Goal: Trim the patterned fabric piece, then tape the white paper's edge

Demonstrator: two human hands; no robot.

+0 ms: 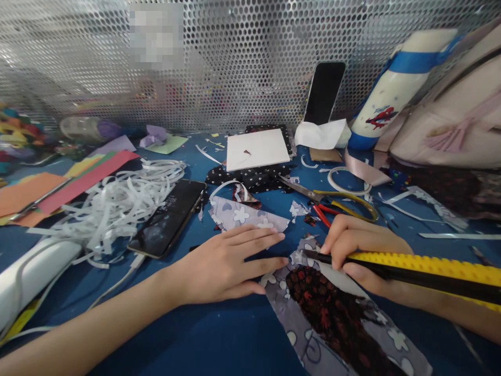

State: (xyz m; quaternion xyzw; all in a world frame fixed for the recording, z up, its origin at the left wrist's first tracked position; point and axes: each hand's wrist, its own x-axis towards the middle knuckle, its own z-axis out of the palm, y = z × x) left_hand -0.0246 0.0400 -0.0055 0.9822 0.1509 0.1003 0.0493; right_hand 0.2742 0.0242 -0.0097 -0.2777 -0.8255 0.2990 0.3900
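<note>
My left hand [230, 266] lies flat with its fingers stretched out, its fingertips at the upper left edge of a lilac flower-print fabric piece [399, 337]. On that fabric is a dark red-and-black patterned patch [329, 308]. My right hand [364, 250] is closed round a long black-and-yellow tool [422, 271]. The tool's thin dark tip rests over the fabric's upper end; its exact kind is unclear. Above my left fingers lies another lilac flower-print scrap [246, 214]. Scissors with yellow handles [336, 198] and a red-handled tool [324, 211] lie just beyond my right hand.
A phone [168, 219] lies beside tangled white strips [117, 203] at left. Coloured paper [90, 177] lies farther left. Behind are a white card [258, 149], an upright phone [324, 91], a bottle [395, 89] and a pale bag [462, 104]. A perforated metal panel [242, 62] stands behind the blue table [219, 339].
</note>
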